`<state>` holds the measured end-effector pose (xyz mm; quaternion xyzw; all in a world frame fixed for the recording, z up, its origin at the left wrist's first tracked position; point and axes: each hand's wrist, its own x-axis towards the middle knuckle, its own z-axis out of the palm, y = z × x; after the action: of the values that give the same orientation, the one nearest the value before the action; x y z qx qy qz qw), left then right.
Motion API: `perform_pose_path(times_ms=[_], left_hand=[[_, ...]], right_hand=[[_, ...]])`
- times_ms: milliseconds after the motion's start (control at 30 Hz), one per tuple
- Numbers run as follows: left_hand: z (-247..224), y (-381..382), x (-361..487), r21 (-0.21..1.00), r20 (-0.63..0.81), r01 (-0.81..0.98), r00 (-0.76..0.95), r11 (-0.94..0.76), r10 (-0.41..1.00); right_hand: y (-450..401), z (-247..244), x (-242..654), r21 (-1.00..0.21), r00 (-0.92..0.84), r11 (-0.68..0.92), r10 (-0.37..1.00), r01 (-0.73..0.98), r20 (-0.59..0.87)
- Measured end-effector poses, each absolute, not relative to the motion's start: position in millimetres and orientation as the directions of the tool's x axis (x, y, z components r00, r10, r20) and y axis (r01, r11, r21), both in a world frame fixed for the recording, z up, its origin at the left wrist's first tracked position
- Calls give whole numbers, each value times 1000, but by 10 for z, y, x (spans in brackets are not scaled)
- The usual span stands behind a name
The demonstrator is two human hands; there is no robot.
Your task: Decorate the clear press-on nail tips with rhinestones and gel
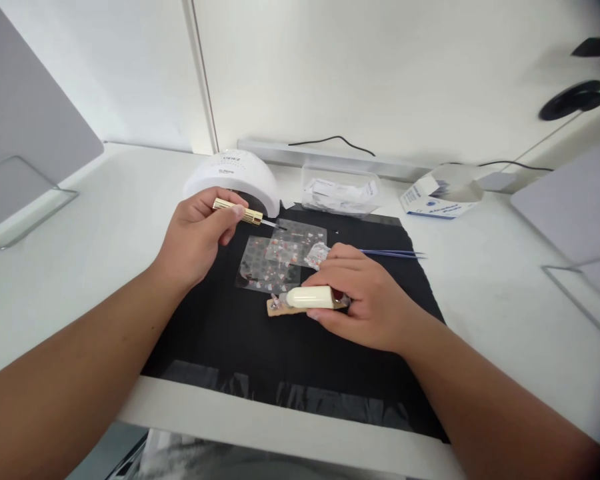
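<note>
Pinched in my left hand [197, 230] is a gold nail polish brush cap [237, 211]; its thin brush points right, above clear sticker sheets [270, 263]. My right hand [375, 300] grips a cream-coloured nail polish bottle [309, 297] lying on its side, neck to the left. Under and beside the bottle runs a narrow tan strip [276, 309] with small shiny pieces along it. My fingers cover its right part. A small white patterned piece [317, 255] lies by my right fingertips. Blue tweezers [393, 253] rest just beyond that hand.
A black mat [220, 340] covers the middle of the white table [65, 280]. At the back stand a white nail lamp [235, 172], a clear plastic box [340, 190] with packets, and an open white-and-blue carton [440, 197]. A black cable [337, 138] runs along the wall.
</note>
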<state>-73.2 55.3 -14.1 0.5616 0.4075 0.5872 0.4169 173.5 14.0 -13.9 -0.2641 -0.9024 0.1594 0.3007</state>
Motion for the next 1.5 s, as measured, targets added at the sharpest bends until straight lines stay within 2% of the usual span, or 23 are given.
perform_pose_path(times_ms=[333, 600, 867, 1000, 1133, 1500], left_hand=[[-141, 567, -730, 934, 355, -19, -19, -356, 935], [-124, 571, -747, 932, 359, -41, -36, -360, 933], [-112, 570, -748, 922, 382, -52, -40, -384, 923], [-98, 561, -738, 924, 373, -66, -48, -376, 927], [-100, 559, -745, 928, 363, -76, -42, -365, 931], [-87, 549, -746, 932, 353, -73, -44, -356, 935]], right_hand=[[121, -118, 1724, -464, -671, 773, 620, 432, 407], [46, -37, 1625, -353, -680, 771, 636, 531, 366], [44, -41, 1638, -336, -631, 775, 631, 535, 452], [42, -60, 1610, -314, -672, 780, 625, 541, 397], [32, -53, 1606, -341, -636, 773, 635, 536, 440], [11, -31, 1602, -299, -683, 770, 638, 564, 356]])
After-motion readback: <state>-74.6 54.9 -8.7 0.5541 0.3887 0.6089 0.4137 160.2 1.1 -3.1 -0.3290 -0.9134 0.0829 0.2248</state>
